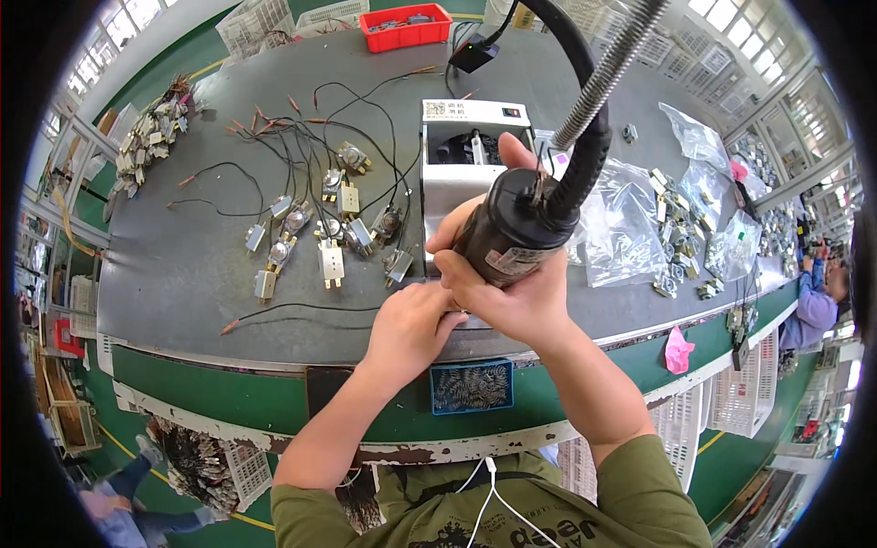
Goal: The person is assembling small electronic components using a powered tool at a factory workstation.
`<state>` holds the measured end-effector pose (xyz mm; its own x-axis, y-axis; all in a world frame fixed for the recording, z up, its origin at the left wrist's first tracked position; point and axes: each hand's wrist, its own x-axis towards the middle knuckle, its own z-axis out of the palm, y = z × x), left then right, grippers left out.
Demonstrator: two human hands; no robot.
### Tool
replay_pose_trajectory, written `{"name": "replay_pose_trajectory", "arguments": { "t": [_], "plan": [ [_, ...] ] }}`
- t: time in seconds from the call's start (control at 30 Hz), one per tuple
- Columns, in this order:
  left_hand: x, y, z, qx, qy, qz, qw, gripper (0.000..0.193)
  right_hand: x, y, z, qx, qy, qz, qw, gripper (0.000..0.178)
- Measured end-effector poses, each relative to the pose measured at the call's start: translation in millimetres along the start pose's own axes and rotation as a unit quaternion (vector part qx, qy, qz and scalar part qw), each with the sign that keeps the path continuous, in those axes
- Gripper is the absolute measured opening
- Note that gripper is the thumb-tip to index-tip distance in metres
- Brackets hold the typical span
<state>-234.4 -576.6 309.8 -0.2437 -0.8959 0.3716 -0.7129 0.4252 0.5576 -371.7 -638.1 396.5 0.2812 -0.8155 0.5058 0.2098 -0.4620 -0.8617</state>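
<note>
My right hand (525,306) is wrapped round a black electric screwdriver (519,224) that hangs from a coiled metal spring (607,78). Its lower end is hidden behind my hands. My left hand (409,324) rests low on the table close beside it, fingers curled and pressed together. A black wire (315,308) with a reddish end runs from the left to that hand, but what the fingers hold is hidden. Just beyond my hands stands a white box-shaped machine (473,111) with an opening in its top.
Left of the machine lie several small metal switch-like parts (331,260) with black wires. Bags and loose parts (626,228) cover the right side. A red bin (406,38) stands at the back; a blue tray (511,384) of small metal pieces sits at the front edge.
</note>
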Motion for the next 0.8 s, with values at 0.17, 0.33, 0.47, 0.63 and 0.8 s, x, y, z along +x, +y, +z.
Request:
{"name": "replay_pose_trajectory", "arguments": {
  "t": [0.17,0.33,0.47,0.63,0.8],
  "plan": [
    [11.7,2.1,-7.2,0.012,-0.127,-0.064,0.99,0.019,-5.4,5.9,-5.9,-0.074,-0.009,-0.053,0.996,0.097],
    [13.3,-1.6,-9.0,0.015,-0.159,-0.075,0.984,0.02,-7.4,7.7,-6.5,-0.102,-0.003,-0.063,0.993,0.096],
    [14.1,0.3,-9.8,0.017,-0.164,-0.075,0.983,0.018,-8.3,10.6,-4.2,-0.075,0.001,-0.06,0.995,0.096],
    [12.3,-8.1,-2.4,-0.015,-0.145,-0.059,0.988,0.016,-8.1,15.4,-3.7,-0.078,-0.025,-0.081,0.993,0.096],
    [11.4,-11.5,-4.7,-0.008,-0.155,-0.059,0.986,0.02,-1.1,-8.6,-4.9,-0.158,-0.049,-0.119,0.979,0.099]
  ]
}}
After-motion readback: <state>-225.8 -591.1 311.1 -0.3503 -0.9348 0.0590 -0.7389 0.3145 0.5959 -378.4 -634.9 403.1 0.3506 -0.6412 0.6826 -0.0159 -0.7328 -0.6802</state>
